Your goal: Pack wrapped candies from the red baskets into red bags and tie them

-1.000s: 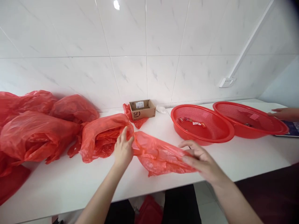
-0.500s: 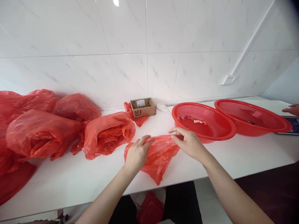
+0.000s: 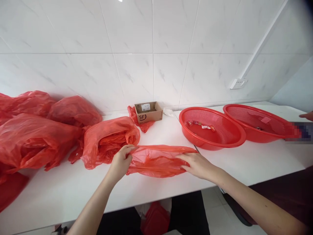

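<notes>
Left hand [image 3: 119,163] and right hand [image 3: 197,165] are apart, a red plastic bag [image 3: 156,163] spread sideways between them over the white counter [image 3: 73,192]. The left hand pinches the bag's left edge; the right hand's fingers touch its right end, their grip unclear.

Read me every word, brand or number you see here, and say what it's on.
"SF": front of the cardboard box.
White label inside the box: too small to read.
Wrappers in the left red basket: too small to read.
Pixelated patch at far right: unreadable.
</notes>
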Tool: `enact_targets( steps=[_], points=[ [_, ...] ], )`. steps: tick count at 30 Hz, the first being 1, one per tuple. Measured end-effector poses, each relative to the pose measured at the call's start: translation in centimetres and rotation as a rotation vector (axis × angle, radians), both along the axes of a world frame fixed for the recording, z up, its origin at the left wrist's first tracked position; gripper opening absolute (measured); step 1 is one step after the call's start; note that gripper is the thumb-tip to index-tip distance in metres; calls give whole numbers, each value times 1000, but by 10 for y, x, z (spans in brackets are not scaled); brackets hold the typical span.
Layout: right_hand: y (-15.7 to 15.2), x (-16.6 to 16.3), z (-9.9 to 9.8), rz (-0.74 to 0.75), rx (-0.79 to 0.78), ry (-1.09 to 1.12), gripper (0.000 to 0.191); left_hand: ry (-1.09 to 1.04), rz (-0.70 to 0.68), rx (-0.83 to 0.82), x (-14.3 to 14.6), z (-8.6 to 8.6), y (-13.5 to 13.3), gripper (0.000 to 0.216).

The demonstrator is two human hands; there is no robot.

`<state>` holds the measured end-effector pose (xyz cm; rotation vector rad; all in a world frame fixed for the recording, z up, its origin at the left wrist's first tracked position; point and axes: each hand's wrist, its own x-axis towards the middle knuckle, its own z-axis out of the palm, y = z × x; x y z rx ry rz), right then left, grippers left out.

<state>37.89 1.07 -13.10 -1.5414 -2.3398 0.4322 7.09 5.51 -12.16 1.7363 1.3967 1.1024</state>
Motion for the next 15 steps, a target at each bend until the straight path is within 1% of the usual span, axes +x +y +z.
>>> enact_targets(
  steps=[2, 4, 5, 6, 7, 8, 9, 10, 11, 13, 15],
  points=[
    [-2, 10, 1, 15, -49, 140, 51, 13, -5, -5, -4, -10, -4, 42],
    [-3, 11, 7, 52, -84, 319, 40, 35, -3, -21, 0, -12, -11, 45],
    [-1, 12, 12, 38, -60, 418, 32, 46, -4, -36, 3, -11, -16, 46],
    [1, 15, 17, -21, 10, 502, 26, 55, -16, -54, 6, -8, -21, 46],
    [5, 21, 22, -121, 114, 548, 24, 56, -34, -69, 8, -5, -26, 45],
    [10, 29, 27, -246, 228, 538, 25, 51, -54, -79, 8, -2, -31, 43],
    [15, 40, 31, -374, 321, 466, 27, 43, -69, -83, 8, 1, -36, 42],
    [19, 53, 33, -480, 364, 345, 29, 37, -73, -83, 6, 3, -41, 40],
    [22, 65, 34, -554, 345, 200, 31, 38, -70, -82, 5, 4, -47, 39],
    [22, 84, 34, -598, 190, -65, 36, 39, -40, -78, 2, 5, -57, 39],
    [17, 90, 33, -580, 54, -208, 31, 26, -20, -72, 1, 7, -67, 39]
  ],
)
